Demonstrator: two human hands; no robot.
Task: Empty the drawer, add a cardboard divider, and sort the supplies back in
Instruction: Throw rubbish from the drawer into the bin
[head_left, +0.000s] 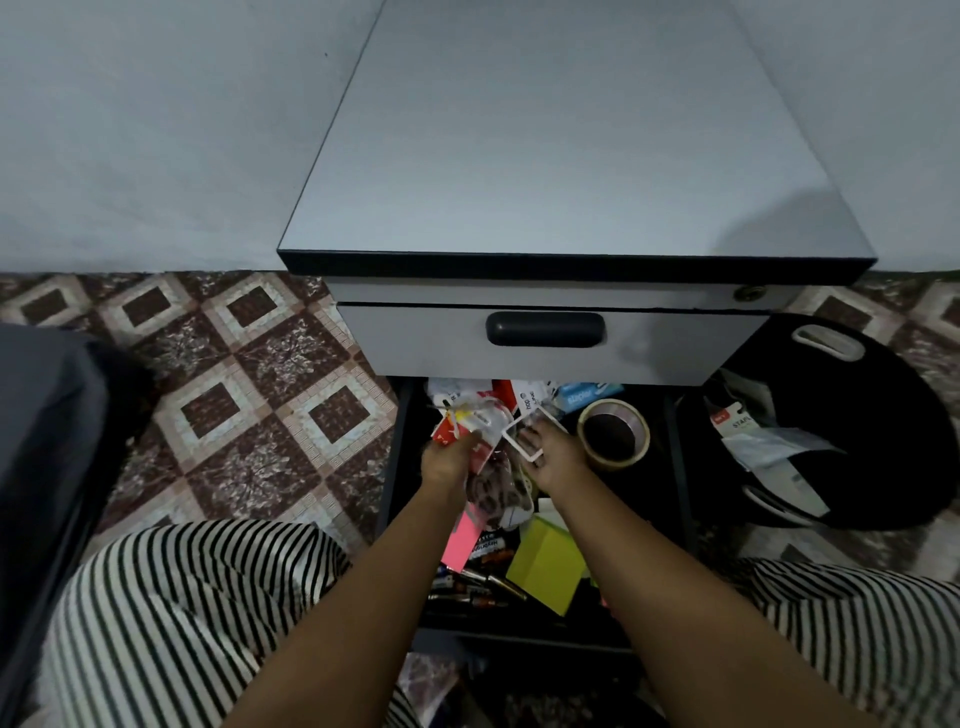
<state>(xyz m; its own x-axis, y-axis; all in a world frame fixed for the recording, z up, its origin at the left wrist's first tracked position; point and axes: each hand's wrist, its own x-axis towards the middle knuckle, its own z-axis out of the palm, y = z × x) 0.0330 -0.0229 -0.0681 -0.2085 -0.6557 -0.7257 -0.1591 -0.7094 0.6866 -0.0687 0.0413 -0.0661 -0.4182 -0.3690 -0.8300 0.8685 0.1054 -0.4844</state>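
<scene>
Drawer (402, 467) is pulled fully out of the grey cabinet (561, 156). Its long axis runs from the cabinet front straight toward the person, open side up. Black inside, crammed w/ mixed supplies.

Landmark: tape roll (613, 434), beige, standing tilted on its rim w/ the hole facing up and toward the camera, at the drawer's far right.

- Left hand (449, 460): well left of the tape roll; fingers curled tight round a red-and-white packet (452, 426) in clear plastic.
- Right hand (558, 457): just left of the tape roll; fingers closed on a white-edged clear packet (524, 439), which tilts diagonally.
- Bag of rubber bands (493, 493): between the two wrists, left of and nearer than the tape roll.
- Blue stapler box (584, 395): just beyond the tape roll, partly under the shut upper drawer (545, 358).
- Yellow-green note block (545, 564), pink note pad (460, 540), batteries (478, 587): nearer than the tape roll, at the near end.
- Black bag (883, 441): right of the tape roll, on the floor, holding staple packs.
</scene>
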